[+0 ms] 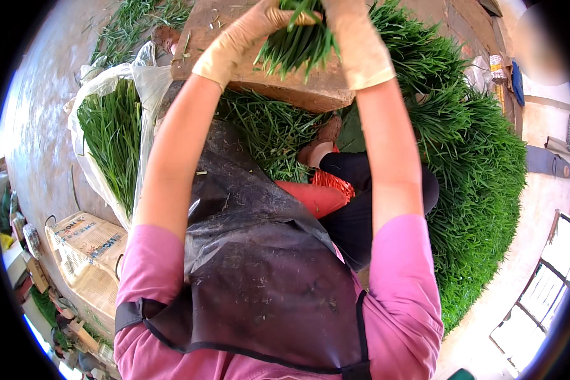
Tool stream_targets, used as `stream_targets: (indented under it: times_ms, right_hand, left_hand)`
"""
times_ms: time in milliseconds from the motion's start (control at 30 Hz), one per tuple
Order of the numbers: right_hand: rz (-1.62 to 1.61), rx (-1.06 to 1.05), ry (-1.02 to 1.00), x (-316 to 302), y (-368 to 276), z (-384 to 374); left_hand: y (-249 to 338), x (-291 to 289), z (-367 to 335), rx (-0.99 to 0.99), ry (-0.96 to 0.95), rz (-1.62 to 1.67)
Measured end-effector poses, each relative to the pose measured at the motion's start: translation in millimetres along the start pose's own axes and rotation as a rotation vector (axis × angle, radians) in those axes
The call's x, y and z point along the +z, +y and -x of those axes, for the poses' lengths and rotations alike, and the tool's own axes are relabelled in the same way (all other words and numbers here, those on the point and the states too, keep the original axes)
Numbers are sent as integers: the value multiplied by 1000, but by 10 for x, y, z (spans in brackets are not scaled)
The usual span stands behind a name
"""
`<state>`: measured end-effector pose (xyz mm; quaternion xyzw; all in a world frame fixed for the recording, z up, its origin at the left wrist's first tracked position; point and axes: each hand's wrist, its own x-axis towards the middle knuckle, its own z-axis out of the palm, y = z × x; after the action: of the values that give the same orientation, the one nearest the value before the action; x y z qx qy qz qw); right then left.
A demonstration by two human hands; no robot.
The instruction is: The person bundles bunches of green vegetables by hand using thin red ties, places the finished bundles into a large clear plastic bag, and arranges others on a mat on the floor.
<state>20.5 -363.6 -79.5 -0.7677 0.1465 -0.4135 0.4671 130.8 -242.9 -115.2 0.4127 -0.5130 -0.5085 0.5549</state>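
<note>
A bunch of green chives point(299, 47) hangs leaf ends toward me above a wooden block, at the top edge of the head view. My left hand point(250, 33), in a pale thin glove, is closed around it, with the thumb across the leaves. Against the bunch's right side lies my right hand point(353, 44), gloved alike and slightly blurred; its fingers run out of view, so their grip is hidden. Below both hands is the wooden block point(269, 90), with bits of leaf on its top.
A large heap of chives point(472, 190) rises at my right. To my left stands a clear plastic bag point(95, 174) filled with chives, with a printed woven bag point(85, 244) nearer me. Loose leaves point(269, 136) litter the floor beneath the block. A dark apron point(266, 272) covers my lap.
</note>
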Motion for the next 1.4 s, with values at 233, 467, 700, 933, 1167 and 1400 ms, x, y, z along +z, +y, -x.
stream_targets:
  times_ms: [233, 467, 700, 933, 1167, 1400]
  right_hand:
    - [-20, 152, -200, -18, -619, -164]
    - [9, 205, -241, 41, -1148, 184]
    - [30, 326, -289, 508, -1535, 1741]
    - [430, 302, -238, 544, -1464, 1816]
    - [723, 18, -243, 543, -1362, 1926]
    - [565, 247, -148, 490, -1588, 1580]
  left_hand:
    - [692, 399, 589, 25, 110, 830]
    - [474, 479, 1017, 166, 185, 1016]
    - [246, 570, 1278, 114, 348, 1075]
    - [294, 753, 1354, 380, 191, 923]
    - [-54, 904, 1325, 330, 363, 1260]
    - [156, 696, 1371, 388, 233, 1014]
